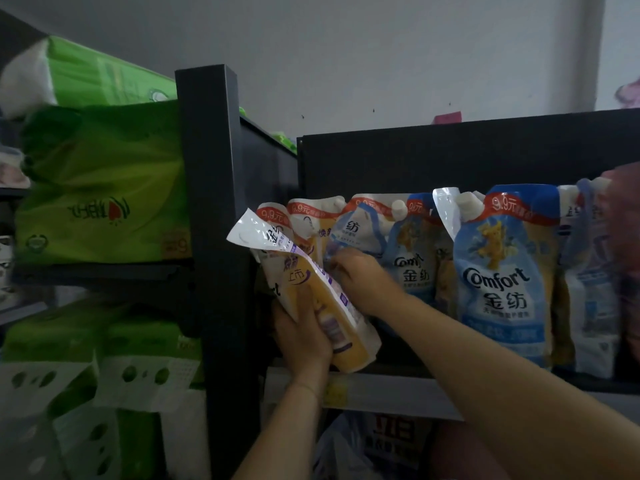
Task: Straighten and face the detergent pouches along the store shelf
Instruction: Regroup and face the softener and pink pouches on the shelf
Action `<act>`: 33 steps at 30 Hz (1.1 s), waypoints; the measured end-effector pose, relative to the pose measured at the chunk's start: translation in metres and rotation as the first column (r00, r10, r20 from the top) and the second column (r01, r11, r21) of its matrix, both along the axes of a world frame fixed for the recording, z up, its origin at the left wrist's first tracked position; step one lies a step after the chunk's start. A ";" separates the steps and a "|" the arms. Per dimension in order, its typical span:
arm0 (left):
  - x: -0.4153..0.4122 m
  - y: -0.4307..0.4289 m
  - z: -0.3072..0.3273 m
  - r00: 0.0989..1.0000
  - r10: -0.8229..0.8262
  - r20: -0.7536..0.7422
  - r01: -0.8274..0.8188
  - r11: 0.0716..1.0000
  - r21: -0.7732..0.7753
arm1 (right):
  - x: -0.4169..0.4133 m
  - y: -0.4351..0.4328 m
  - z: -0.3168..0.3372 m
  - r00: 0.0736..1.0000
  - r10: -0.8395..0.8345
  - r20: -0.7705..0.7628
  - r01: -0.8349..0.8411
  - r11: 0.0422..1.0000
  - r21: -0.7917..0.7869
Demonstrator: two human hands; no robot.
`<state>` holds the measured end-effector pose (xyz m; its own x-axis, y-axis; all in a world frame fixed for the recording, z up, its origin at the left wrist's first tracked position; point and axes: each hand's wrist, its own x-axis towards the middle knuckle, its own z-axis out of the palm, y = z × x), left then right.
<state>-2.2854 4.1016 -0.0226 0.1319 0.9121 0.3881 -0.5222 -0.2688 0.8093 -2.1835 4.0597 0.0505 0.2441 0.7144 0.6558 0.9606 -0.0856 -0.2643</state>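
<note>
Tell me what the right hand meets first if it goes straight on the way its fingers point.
Likely the tilted blue pouch behind the yellow pouch. The fingertips of the right hand look already at it, though depth is unclear.

The left hand [301, 336] grips the lower half of a yellow-and-white plastic pouch [341, 327], which tilts with its top corner leaning left toward the dark metal upright post [214, 202]. Just right of it, the right hand [362, 280] reaches farther in. Its curled fingers [341, 259] touch a pale blue-and-white pouch [353, 230]; whether they pinch it is unclear. More pouches stand in a crowded row along the dark shelf [398, 374], with a large blue Comfort pouch [502, 282] upright toward the right. Green plastic-wrapped packs [104, 181] fill the shelves left of the post.
</note>
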 end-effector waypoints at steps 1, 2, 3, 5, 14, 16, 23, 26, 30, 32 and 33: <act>0.000 0.001 0.001 1.000 -0.008 -0.008 0.008 1.000 0.008 | 0.000 0.006 0.004 0.996 0.044 0.083 -0.037 0.996 -0.084; 0.001 0.004 0.002 1.000 -0.017 -0.018 0.017 1.000 0.006 | -0.002 0.010 0.010 0.990 0.078 0.116 -0.061 0.988 -0.143; 0.002 0.006 0.003 0.999 -0.029 -0.027 0.028 1.000 -0.008 | -0.004 0.012 0.018 0.988 0.093 0.121 -0.070 0.980 -0.186; 0.004 0.010 0.004 0.998 -0.029 -0.048 0.028 0.999 -0.029 | -0.004 0.018 0.029 0.984 0.107 0.141 -0.065 0.959 -0.277; 0.008 0.010 0.009 0.992 -0.026 -0.123 0.021 0.999 -0.044 | 0.026 0.046 0.009 0.812 -0.084 0.578 0.290 0.917 -0.273; 0.007 0.010 0.009 0.991 -0.033 -0.127 0.026 0.998 -0.057 | 0.029 0.045 0.006 0.759 -0.143 0.635 0.379 0.891 -0.251; 0.003 0.005 0.011 0.989 0.002 -0.145 -0.007 0.999 -0.038 | 0.024 0.023 -0.002 0.477 -0.208 0.854 0.649 0.739 -0.182; 0.003 0.005 0.010 0.988 0.020 -0.155 -0.027 0.999 -0.041 | 0.023 0.013 0.004 0.535 -0.272 0.800 0.660 0.725 -0.195; 0.002 0.003 0.010 0.984 0.044 -0.173 -0.050 0.998 -0.031 | 0.037 -0.001 0.007 0.510 -0.343 0.789 0.746 0.632 -0.207; 0.001 0.002 0.009 0.984 0.040 -0.176 -0.046 0.998 -0.033 | 0.044 -0.008 0.009 0.484 -0.372 0.792 0.782 0.590 -0.201; 0.001 0.002 0.009 0.983 0.036 -0.181 -0.043 0.999 -0.032 | 0.047 -0.011 0.009 0.473 -0.382 0.794 0.798 0.568 -0.202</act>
<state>-2.2846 4.1032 -0.0133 0.1605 0.9307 0.3288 -0.3566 -0.2560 0.8985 -2.1364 4.0490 0.0598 0.4406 0.7904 0.4256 0.4845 -0.6085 0.6285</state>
